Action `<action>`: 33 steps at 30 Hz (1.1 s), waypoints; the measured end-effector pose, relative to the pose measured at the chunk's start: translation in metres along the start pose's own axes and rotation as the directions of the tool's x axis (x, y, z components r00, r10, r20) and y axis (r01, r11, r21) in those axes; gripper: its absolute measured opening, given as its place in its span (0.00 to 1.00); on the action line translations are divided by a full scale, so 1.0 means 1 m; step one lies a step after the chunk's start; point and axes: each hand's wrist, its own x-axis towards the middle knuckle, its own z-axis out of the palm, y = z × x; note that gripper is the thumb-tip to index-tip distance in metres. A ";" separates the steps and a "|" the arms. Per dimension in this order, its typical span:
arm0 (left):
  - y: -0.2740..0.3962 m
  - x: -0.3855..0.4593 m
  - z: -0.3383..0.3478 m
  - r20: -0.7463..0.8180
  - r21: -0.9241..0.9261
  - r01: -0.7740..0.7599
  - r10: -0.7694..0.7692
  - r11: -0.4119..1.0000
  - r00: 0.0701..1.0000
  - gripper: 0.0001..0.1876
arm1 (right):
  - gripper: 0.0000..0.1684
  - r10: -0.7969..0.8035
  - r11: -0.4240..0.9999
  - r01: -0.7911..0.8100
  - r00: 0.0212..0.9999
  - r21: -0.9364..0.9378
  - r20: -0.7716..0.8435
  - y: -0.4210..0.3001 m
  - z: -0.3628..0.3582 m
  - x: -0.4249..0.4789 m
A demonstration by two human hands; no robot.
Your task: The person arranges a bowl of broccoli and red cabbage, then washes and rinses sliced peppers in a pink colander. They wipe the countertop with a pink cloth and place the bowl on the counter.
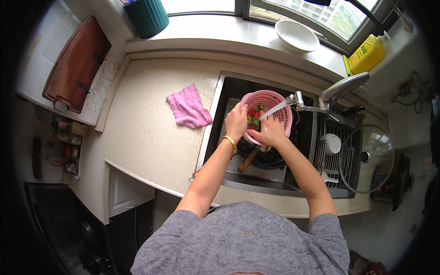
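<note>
A pink plastic colander (266, 94) is held tilted over the sink (223, 172). My left hand (236, 121) grips its left rim. Inside it lie red and green chopped peppers (255, 113), partly hidden by my fingers. My right hand (273, 130) reaches into the colander with fingers apart, touching the peppers. Water streams from the faucet (309, 105) into the colander, close to my right hand. Below, a dark wok (271, 161) sits in the sink, and a wooden handle (248, 160) sticks out beside it.
Left of the sink, a pink cloth (190, 106) lies on the countertop (144, 120). A drying rack (323, 161) with a white bowl (332, 144) and a glass lid (365, 172) stands on the right. On the sill are another white bowl (296, 36) and a yellow soap bottle (366, 55).
</note>
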 end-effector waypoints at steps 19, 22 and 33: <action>-0.022 0.013 0.010 0.122 -0.085 0.100 -0.089 0.991 0.988 0.17 | 0.39 -0.252 0.968 0.252 0.968 -0.010 0.001 -0.005 -0.003 0.021; -0.009 -0.003 0.019 0.082 -0.103 0.069 -0.060 0.992 0.995 0.16 | 0.28 -0.146 0.989 0.147 0.989 0.031 -0.024 0.006 0.011 0.031; -0.041 0.009 -0.005 0.041 -0.034 0.089 -0.087 0.995 0.995 0.17 | 0.17 -0.103 0.796 0.268 0.944 0.542 -0.315 0.039 -0.032 0.021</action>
